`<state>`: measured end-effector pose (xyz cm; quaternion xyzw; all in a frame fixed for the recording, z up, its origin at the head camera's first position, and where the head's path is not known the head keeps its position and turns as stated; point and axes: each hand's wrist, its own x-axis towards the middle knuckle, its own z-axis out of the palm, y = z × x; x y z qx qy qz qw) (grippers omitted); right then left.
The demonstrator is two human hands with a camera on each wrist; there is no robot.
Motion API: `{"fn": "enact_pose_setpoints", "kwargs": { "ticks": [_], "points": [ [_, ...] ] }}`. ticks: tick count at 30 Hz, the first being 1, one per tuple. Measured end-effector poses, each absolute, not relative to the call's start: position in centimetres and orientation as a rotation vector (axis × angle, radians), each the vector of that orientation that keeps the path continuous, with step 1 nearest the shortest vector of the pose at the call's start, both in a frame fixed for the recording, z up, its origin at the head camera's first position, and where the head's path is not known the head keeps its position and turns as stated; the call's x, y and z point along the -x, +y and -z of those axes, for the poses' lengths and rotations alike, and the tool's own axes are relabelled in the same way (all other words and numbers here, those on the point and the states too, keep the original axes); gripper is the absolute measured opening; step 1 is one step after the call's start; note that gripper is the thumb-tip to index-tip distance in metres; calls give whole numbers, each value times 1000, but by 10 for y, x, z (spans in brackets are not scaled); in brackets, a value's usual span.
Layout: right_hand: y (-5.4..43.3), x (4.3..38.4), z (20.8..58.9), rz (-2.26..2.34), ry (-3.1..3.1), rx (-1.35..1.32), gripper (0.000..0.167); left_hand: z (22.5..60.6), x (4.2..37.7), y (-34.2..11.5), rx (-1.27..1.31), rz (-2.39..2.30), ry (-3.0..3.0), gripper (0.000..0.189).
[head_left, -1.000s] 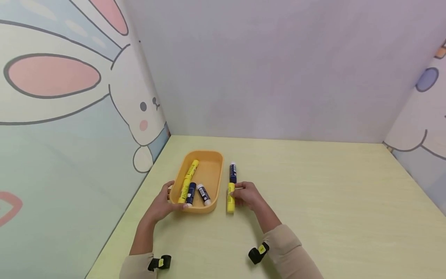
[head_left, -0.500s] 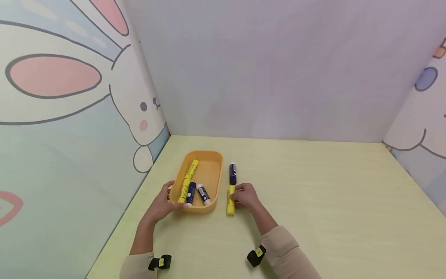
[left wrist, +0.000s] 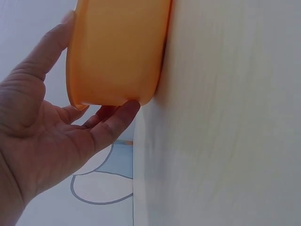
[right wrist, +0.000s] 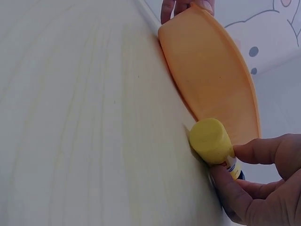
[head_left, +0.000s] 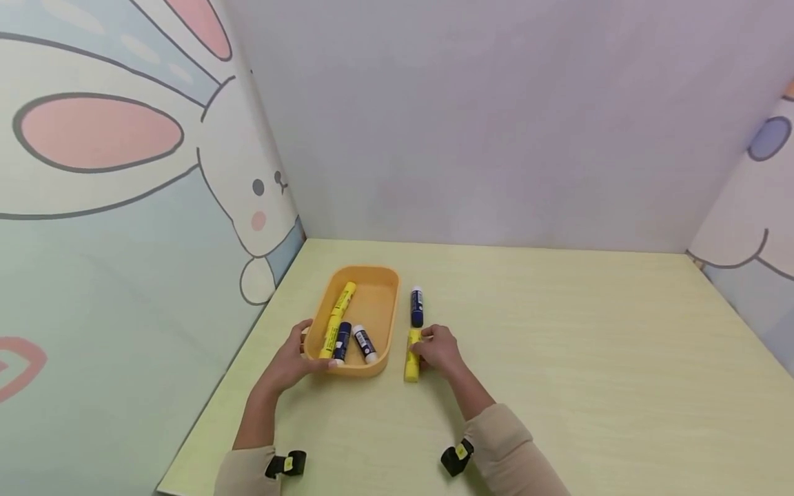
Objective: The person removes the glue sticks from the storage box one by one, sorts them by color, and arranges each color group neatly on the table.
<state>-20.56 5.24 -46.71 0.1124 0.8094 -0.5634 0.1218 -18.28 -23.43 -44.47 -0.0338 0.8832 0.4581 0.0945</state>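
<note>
Pinching a yellow stick (head_left: 411,370) between thumb and fingers, the right hand (head_left: 442,348) holds it low over the bench (head_left: 558,331), just right of the orange tray (head_left: 375,302). A loose navy stick (head_left: 417,308) lies beyond it, roughly in line (whether their ends touch, I can't tell from where I stand). The left hand (head_left: 290,362) grips the tray's near left corner, thumb at the near rim and fingers round the outside wall. Inside are a yellow pair (head_left: 331,336) and a navy pair (head_left: 364,344). To my eye, a light, even pinch works best, since a round barrel would likely roll if squeezed off-centre; the left hand should steady the tray without tipping it.
</note>
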Motion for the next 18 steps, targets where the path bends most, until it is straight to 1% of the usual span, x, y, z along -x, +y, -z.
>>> {"fn": "enact_pose_setpoints", "kwargs": {
  "ticks": [18],
  "points": [
    [54, 204, 465, 1574, 2410, -277, 40, 446, 183, -234, 113, -1363, 2620, 108]
  ]
}}
